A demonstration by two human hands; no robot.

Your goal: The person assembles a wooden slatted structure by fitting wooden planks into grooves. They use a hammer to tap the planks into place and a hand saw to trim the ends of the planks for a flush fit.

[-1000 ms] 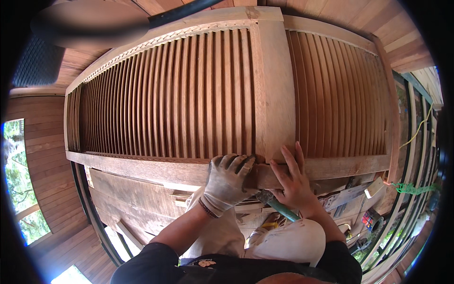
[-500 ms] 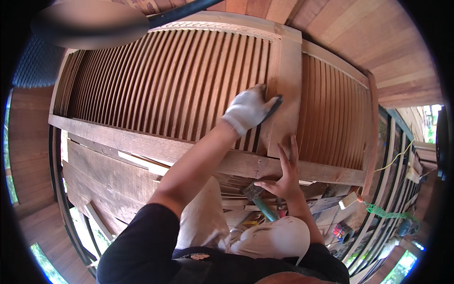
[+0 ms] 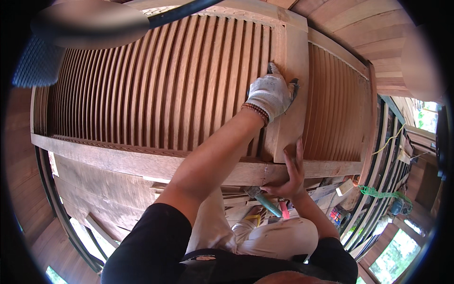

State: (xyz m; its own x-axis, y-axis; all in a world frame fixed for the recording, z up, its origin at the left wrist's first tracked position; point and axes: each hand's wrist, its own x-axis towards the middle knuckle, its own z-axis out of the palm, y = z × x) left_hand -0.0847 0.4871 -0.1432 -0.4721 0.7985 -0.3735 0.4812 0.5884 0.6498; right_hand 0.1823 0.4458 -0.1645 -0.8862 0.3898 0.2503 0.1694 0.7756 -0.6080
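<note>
Planks [image 3: 352,28] beyond louvred panel [image 3: 189,90], hands [image 3: 272,91] [image 3: 291,181] loosely spread, left on stile [image 3: 294,52], right against edge [image 3: 326,169]

We saw a brown plank wall [image 3: 59,241] on our left. Bright greenery [image 3: 401,252] filled a window [image 3: 393,259] at lower right.

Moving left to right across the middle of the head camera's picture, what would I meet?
Wide slatted section → gloved left hand → narrower slatted section → thin yellow cord.
</note>
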